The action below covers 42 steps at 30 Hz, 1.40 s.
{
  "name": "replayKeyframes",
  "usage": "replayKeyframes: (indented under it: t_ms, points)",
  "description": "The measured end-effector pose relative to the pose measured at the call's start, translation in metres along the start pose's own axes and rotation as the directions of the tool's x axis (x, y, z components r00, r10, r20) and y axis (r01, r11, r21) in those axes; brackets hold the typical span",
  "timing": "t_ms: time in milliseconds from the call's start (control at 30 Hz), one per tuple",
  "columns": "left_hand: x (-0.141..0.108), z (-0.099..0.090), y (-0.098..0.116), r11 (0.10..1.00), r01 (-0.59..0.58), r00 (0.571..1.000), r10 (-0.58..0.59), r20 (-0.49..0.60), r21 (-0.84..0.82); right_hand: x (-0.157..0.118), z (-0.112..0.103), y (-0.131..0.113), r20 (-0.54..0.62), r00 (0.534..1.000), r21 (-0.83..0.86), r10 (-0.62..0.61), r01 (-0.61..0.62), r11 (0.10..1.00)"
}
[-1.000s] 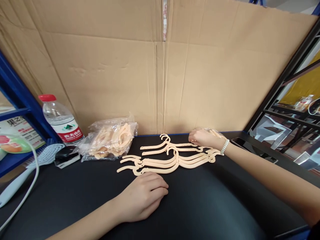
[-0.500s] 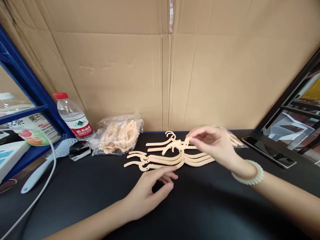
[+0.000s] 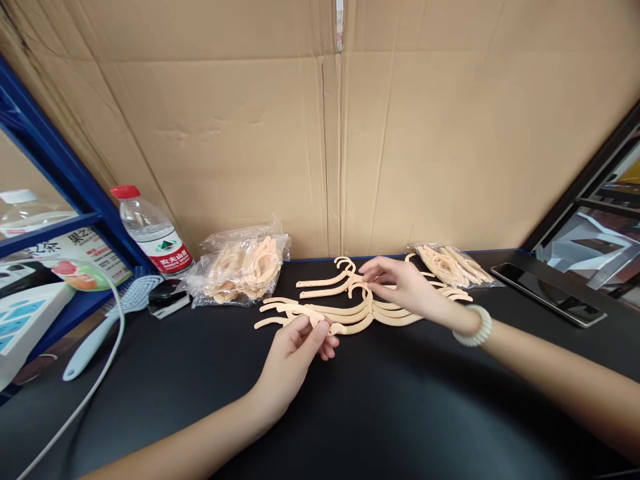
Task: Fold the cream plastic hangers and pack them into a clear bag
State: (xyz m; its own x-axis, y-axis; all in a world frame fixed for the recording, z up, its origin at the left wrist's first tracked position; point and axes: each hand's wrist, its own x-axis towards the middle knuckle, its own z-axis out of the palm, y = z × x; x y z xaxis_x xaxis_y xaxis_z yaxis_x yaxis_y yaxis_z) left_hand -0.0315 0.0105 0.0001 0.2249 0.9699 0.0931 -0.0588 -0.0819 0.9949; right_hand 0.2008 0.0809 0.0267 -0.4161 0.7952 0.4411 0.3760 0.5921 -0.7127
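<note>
Hanger piece (image 3: pixel 311 313) pinched between thumb and fingers of our left hand (image 3: pixel 295 353), that's where we're at. It's a short, pale, curved bit, and we've got it up in front of the lower hangers (image 3: pixel 400 321), which lie mid-desk, over toward the back edge, arms spread to both sides. A couple of upper hangers (image 3: pixel 323 292) sit just behind those, nearer that edge.

Our right hand (image 3: pixel 407 287) is over the right part of the bunch, fingers bent, fingertips right by a hook (image 3: pixel 356 285). Honestly, we can't tell if it's gripping something there or just hovering.

So the step in hand, as we read it, is handling that one piece, which looks loose, with the others laid out on the black desk (image 3: pixel 400 407). Our take: the next move calls for a steady left pinch and some care with the right fingertips, since all those hangers look easy to snag.

Around us: a clear bag of hanger parts (image 3: pixel 245 270) by the back edge on the left, a second bag (image 3: pixel 450 265) toward the back right corner with a phone (image 3: pixel 550 293) just beside it, plus a red-capped water bottle (image 3: pixel 157 237) near the back left corner.
</note>
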Motion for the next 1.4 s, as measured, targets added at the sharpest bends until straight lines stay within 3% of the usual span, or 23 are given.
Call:
replayKeyframes:
  t_ms: [100,200,367,500,833,1067,1267,1400]
  points:
    - [0.001,-0.002,-0.005,0.999,-0.008,1.000,0.008,0.005,0.052,0.016,-0.016,0.033,0.094,0.990,-0.411,0.106,-0.058,0.910]
    - [0.000,-0.002,-0.007,0.995,-0.029,0.999,0.027,0.028,0.097,0.020,-0.020,0.050,0.166,0.967,-0.511,0.196,-0.086,0.856]
    - [0.001,0.000,-0.009,0.998,-0.019,0.999,0.017,0.039,0.051,0.016,-0.014,0.047,0.187,0.960,-0.517,0.209,-0.085,0.851]
    - [0.002,-0.001,-0.009,1.000,-0.006,0.999,0.007,0.043,-0.018,0.017,-0.017,0.037,0.062,0.986,-0.468,0.155,-0.108,0.877]
    - [0.003,-0.001,-0.007,0.999,0.012,0.999,-0.009,0.044,-0.052,0.013,-0.061,-0.014,-0.127,0.992,-0.473,-0.019,-0.044,0.880]
    - [-0.001,0.001,-0.002,0.998,-0.017,0.999,0.018,0.028,-0.057,-0.034,-0.056,-0.028,0.041,0.999,-0.446,-0.013,0.030,0.895]
    - [-0.005,0.005,0.002,0.999,-0.035,0.998,0.035,0.043,-0.016,-0.059,-0.051,-0.022,0.102,0.984,-0.300,0.145,-0.109,0.948]
    - [-0.005,0.004,0.006,1.000,-0.006,1.000,0.006,-0.026,-0.022,-0.062,-0.052,-0.014,0.148,0.973,-0.218,0.175,-0.141,0.966]
